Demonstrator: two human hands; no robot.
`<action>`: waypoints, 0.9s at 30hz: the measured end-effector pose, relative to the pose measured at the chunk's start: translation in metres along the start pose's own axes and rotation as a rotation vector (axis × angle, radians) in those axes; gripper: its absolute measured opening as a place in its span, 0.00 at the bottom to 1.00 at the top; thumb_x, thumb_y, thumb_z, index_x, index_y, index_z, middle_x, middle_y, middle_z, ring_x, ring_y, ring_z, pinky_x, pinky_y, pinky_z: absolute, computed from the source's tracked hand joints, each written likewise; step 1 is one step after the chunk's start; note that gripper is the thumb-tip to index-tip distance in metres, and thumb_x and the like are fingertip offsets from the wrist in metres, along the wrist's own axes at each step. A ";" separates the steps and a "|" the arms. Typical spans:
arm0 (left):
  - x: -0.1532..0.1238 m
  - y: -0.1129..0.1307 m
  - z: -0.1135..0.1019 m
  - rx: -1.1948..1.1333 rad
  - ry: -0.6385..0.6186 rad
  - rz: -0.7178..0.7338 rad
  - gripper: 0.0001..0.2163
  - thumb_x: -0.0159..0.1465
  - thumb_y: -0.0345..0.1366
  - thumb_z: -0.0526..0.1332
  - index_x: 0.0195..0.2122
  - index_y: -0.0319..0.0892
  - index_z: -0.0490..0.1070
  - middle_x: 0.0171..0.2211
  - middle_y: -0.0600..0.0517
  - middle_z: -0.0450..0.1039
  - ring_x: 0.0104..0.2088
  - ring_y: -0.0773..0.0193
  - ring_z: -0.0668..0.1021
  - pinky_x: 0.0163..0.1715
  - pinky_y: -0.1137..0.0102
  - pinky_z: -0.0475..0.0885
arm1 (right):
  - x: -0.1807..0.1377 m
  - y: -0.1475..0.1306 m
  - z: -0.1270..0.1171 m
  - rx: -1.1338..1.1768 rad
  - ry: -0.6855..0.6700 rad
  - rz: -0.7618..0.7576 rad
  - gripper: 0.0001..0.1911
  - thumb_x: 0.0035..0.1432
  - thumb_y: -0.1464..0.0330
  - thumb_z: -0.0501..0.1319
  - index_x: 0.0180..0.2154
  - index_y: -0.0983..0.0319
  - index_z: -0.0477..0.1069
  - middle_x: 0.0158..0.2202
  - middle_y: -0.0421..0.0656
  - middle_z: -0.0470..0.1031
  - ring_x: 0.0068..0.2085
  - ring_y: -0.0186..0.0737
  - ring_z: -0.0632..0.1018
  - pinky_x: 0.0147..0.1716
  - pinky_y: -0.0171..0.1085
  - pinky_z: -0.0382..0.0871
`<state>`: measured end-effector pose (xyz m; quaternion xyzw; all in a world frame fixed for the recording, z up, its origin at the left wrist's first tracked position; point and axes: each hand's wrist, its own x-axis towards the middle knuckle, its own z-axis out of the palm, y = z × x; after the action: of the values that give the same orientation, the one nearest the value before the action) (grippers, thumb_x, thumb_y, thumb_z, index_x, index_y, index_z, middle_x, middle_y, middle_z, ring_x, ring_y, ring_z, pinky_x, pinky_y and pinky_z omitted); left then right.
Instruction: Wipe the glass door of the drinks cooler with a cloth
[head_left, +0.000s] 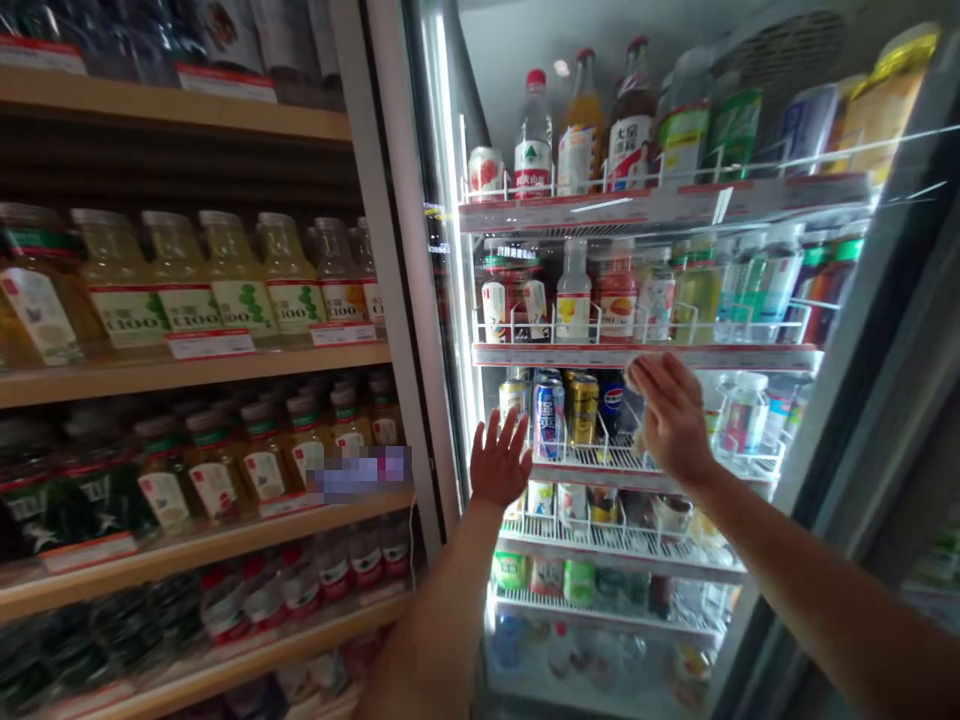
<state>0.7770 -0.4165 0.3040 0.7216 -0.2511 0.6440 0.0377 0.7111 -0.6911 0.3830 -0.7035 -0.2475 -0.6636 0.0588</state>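
Note:
I face an open drinks fridge with wire shelves. My left hand point(499, 460) is raised with fingers spread, just left of the cans point(550, 413) on the third shelf point(600, 465), holding nothing. My right hand point(670, 414) reaches to the same shelf, fingers stretched out and together, its fingertips touching the shelf edge strip point(570, 355) above the cans. A dark blue can point(613, 400) stands just left of this hand. What lies behind the right palm is hidden.
The fridge's glass door point(870, 400) stands open at right. Its upper shelves hold bottles point(533, 135) and cartons. Wooden shelves point(195, 370) at left carry rows of yellow juice bottles point(236, 280) and green-capped bottles. Lower fridge shelves hold more cans and cups.

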 end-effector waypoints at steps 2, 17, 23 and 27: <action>-0.001 0.000 0.001 0.000 0.003 0.001 0.32 0.69 0.38 0.54 0.72 0.41 0.44 0.69 0.46 0.56 0.72 0.52 0.48 0.70 0.52 0.49 | -0.021 -0.009 0.000 0.039 -0.152 -0.151 0.34 0.65 0.78 0.54 0.70 0.57 0.51 0.64 0.43 0.68 0.69 0.43 0.60 0.68 0.49 0.58; -0.003 0.000 0.002 0.017 -0.080 -0.024 0.33 0.69 0.38 0.54 0.72 0.44 0.43 0.69 0.46 0.54 0.72 0.52 0.50 0.70 0.52 0.49 | -0.053 0.027 -0.040 0.073 -0.427 -0.311 0.35 0.65 0.78 0.51 0.70 0.54 0.49 0.63 0.40 0.69 0.67 0.40 0.64 0.67 0.45 0.60; -0.001 0.000 0.002 0.027 -0.040 -0.006 0.32 0.70 0.38 0.53 0.73 0.42 0.42 0.69 0.45 0.55 0.72 0.53 0.46 0.71 0.53 0.47 | -0.030 0.078 -0.061 -0.105 0.015 0.056 0.32 0.65 0.76 0.53 0.68 0.53 0.57 0.66 0.43 0.65 0.68 0.54 0.62 0.66 0.54 0.60; -0.001 0.001 0.002 0.028 -0.043 -0.005 0.32 0.70 0.38 0.52 0.73 0.42 0.41 0.70 0.46 0.54 0.72 0.52 0.47 0.70 0.52 0.48 | -0.068 0.054 -0.056 -0.008 -0.176 -0.093 0.34 0.64 0.77 0.52 0.69 0.54 0.54 0.66 0.43 0.65 0.67 0.47 0.64 0.67 0.51 0.60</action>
<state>0.7789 -0.4174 0.3021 0.7364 -0.2410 0.6317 0.0240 0.6836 -0.7794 0.3369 -0.7470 -0.2815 -0.6023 0.0030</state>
